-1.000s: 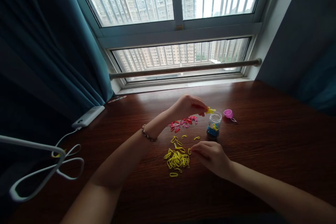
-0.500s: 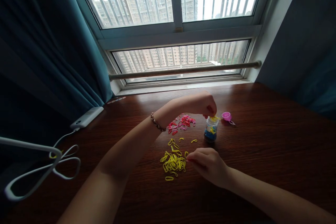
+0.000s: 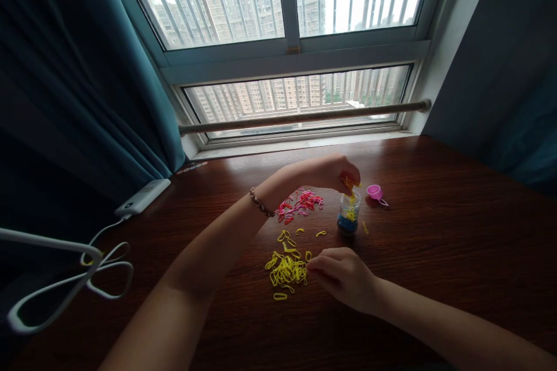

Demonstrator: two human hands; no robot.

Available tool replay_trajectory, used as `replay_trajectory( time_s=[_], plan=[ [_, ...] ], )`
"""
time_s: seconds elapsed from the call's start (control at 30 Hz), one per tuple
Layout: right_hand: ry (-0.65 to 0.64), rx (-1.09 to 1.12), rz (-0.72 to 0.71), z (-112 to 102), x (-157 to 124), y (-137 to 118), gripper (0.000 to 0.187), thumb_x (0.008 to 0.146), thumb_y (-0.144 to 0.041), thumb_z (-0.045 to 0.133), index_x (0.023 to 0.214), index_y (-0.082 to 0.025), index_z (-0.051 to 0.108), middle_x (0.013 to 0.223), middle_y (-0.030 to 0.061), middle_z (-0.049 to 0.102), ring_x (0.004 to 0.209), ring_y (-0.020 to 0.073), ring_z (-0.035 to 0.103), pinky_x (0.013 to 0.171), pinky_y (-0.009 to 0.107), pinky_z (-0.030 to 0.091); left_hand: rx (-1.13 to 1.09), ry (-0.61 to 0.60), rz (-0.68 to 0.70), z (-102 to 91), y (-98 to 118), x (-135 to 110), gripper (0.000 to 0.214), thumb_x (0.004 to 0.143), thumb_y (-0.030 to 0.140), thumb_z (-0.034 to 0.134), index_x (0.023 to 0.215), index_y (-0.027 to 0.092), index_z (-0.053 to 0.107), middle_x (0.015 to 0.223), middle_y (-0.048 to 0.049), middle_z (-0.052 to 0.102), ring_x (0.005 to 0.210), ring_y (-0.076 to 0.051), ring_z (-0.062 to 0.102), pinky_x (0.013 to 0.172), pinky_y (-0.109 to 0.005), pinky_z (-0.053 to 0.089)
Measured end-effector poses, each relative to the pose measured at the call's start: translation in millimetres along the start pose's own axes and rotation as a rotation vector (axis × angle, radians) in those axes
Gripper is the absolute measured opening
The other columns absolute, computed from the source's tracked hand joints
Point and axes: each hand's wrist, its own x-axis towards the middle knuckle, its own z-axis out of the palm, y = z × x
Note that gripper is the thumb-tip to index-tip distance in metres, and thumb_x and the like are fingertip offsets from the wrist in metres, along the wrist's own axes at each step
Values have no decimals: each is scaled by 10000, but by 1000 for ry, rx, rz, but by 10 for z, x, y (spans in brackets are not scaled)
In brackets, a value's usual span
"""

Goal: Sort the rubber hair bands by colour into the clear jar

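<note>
My left hand hovers over a small clear jar, its fingers pinched on yellow rubber bands at the jar's mouth. Blue and yellow bands lie inside the jar. One yellow band rests on the table just right of it. My right hand sits at the right edge of a pile of yellow rubber bands, fingertips pinched at the pile. A smaller heap of pink and red bands lies behind, under my left wrist.
The jar's pink lid lies to its right on the dark wooden table. A white power bank with a looped cable sits at the left by a teal curtain. A barred window runs along the back.
My left hand carried yellow bands to the right and lowered them to the jar's mouth. One yellow band now lies right of the jar. My right hand shifted slightly left into the pile.
</note>
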Motion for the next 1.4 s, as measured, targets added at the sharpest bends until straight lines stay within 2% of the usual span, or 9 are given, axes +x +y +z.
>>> replay_trajectory(
  time_s=[0.3,0.57,0.83,1.0,1.13,1.2,1.3,1.33,1.4],
  plan=[
    [-25,-14,2,30,-11,14,122,842,-209,457,863,-178,574,666,27,599,563,110,523,533,209,380,-26,-26,13,-27,13,-43,151,617,89,661,738,167,704,768,-49,664,628,-120,580,590,-212,445],
    [-43,0,8,40,-9,20,125,843,-203,460,851,-165,579,666,30,599,558,106,517,531,205,378,0,-35,58,-65,19,-74,224,645,91,652,861,138,687,826,-65,651,672,-120,580,629,-215,453],
    [-50,-9,-5,45,-10,37,129,848,-211,455,857,-161,573,676,35,605,568,104,521,532,202,386,-13,-48,144,-60,-77,-64,142,739,76,550,801,88,678,853,-92,640,750,-113,593,674,-201,464],
    [-39,-57,-60,-11,20,-17,126,843,-185,461,856,-155,582,675,40,617,579,112,544,545,217,410,-108,-26,11,-26,-110,-210,173,763,93,528,874,91,661,794,-76,658,696,-100,603,633,-187,474],
    [107,-48,-155,-347,104,-145,101,804,-160,527,870,-162,604,657,26,637,554,105,565,533,217,434,-42,22,-89,157,-236,-552,150,748,135,564,852,103,667,754,-59,669,654,-97,596,593,-173,448],
    [346,9,-22,-627,159,-139,85,779,-159,564,842,-184,616,661,15,649,549,100,582,527,206,455,-19,29,-116,295,-325,-791,138,752,145,561,828,112,672,722,-49,666,631,-92,586,589,-170,436],
    [727,122,337,-1034,248,90,89,785,-247,567,836,-194,616,560,-23,593,459,84,537,444,192,441,-3,75,-184,507,-449,-1161,132,746,163,574,809,107,675,712,-53,657,621,-95,569,582,-173,422],
    [742,145,416,-1128,282,225,129,774,-293,576,833,-187,619,566,-19,591,459,87,532,429,194,437,-6,94,-204,573,-483,-1269,133,754,167,565,797,108,677,702,-51,651,607,-92,559,572,-174,415],
    [553,172,552,-1212,366,550,222,739,-360,596,814,-156,635,612,13,617,500,107,555,436,207,448,-10,157,-249,693,-536,-1439,136,758,180,563,757,108,679,673,-42,635,586,-89,532,555,-178,401]
  ],
)
